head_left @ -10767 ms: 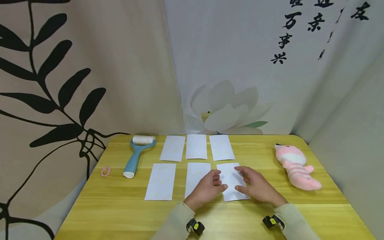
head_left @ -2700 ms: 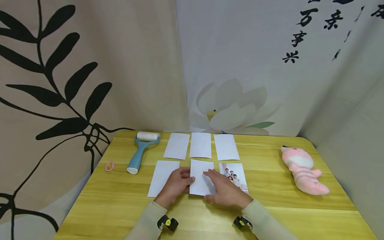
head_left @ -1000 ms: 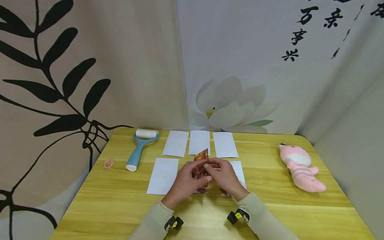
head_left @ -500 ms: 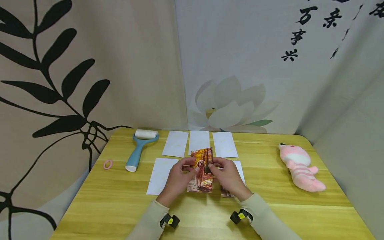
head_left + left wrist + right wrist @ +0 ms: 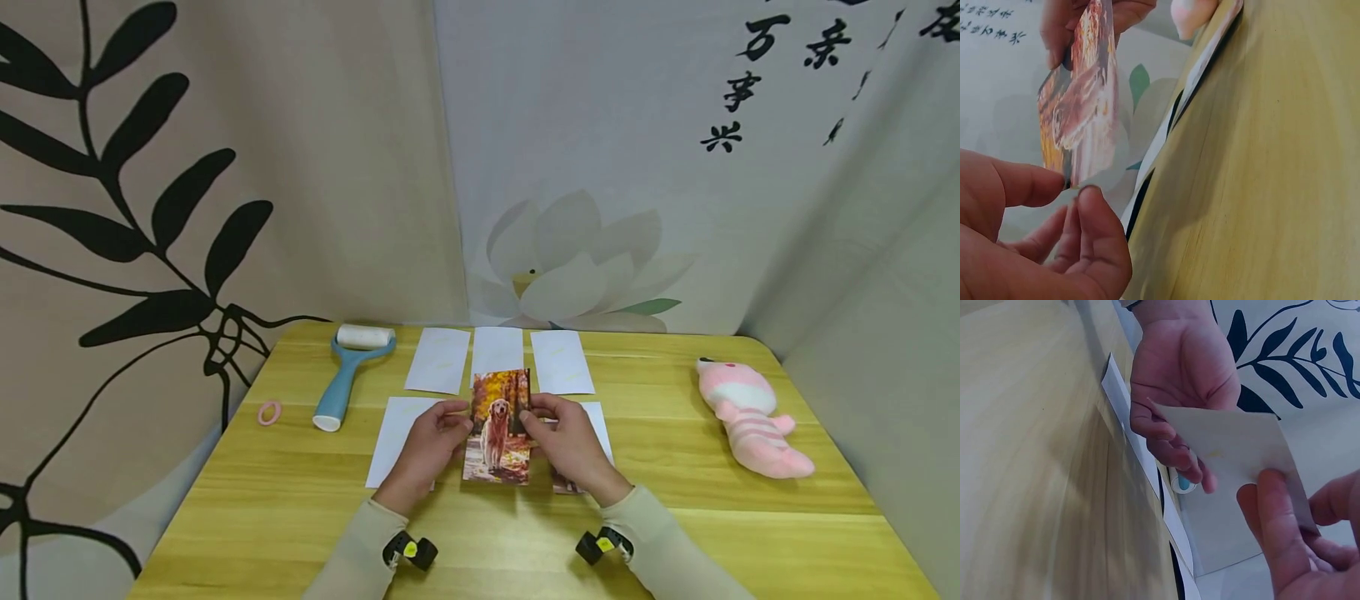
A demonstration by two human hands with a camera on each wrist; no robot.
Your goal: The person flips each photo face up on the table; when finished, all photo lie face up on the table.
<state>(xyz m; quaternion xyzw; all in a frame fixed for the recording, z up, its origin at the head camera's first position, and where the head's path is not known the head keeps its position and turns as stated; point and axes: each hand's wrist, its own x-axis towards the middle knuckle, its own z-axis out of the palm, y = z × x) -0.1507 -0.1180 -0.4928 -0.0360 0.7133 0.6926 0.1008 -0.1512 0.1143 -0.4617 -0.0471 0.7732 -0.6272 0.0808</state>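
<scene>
Both hands hold up a photo [image 5: 498, 450] of a golden-haired dog among autumn leaves, its picture side toward the head camera. My left hand [image 5: 423, 454] pinches the left edge between thumb and fingertips, as the left wrist view shows close up. On the opposite edge, my right hand [image 5: 572, 446] has its thumb on the front and fingers spread over the white back [image 5: 1222, 434]. Under and behind the right hand lies another photo [image 5: 600, 429], mostly covered. A white card [image 5: 393, 433] lies face down beside the left hand.
Along the back lie three white cards, at left [image 5: 438, 360], middle [image 5: 498, 346] and right [image 5: 562, 362]. A blue-handled lint roller [image 5: 339, 392] and a pink ring [image 5: 269, 412] are on the left. To the right lies a pink plush toy [image 5: 750, 421].
The middle front card has been lifted and turned picture side forward. Over the last half second the left hand slid left, off the photo's face to its edge. Earlier, the right front card was turned over.
</scene>
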